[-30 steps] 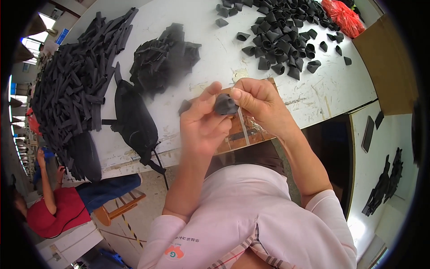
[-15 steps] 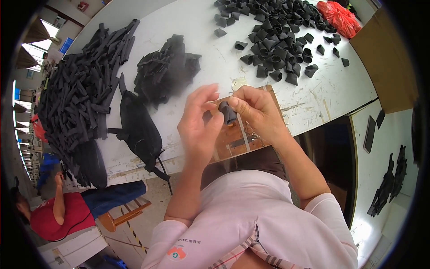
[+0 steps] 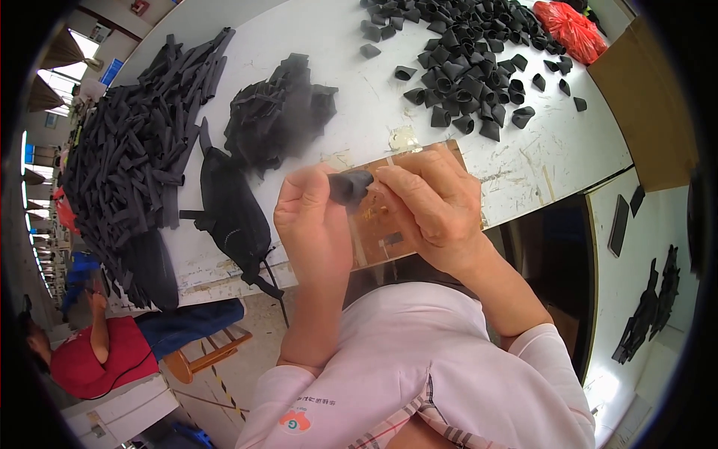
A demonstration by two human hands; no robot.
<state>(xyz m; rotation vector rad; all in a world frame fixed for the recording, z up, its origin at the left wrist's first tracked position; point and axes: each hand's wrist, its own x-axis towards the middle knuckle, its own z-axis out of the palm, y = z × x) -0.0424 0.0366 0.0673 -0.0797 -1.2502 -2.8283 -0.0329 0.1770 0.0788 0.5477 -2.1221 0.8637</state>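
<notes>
Over the wooden board (image 3: 389,251) at the table's front edge, I hold a small curled piece of black fabric (image 3: 351,187). My left hand (image 3: 310,213) is closed, pinching the left end of the piece between thumb and fingers. At the other end my right hand (image 3: 434,202) has its fingertips pressed together on the fabric's edge. The piece bends into a loop-like shape, slightly blurred. Beyond the board, to the right, lies a heap of similar black fabric loops (image 3: 467,82).
Left on the white table (image 3: 340,45) are a large pile of black strips (image 3: 138,135), a smaller pile of black fabric pieces (image 3: 277,112) and a black fabric pouch with straps (image 3: 232,206). A red plastic bag (image 3: 568,31) and cardboard (image 3: 643,105) stand far right. A co-worker (image 3: 101,348) sits left.
The black piece has moved slightly left and is now stretched sideways between both hands. My left hand has closed on its left end; the right hand has turned, its knuckles now facing up.
</notes>
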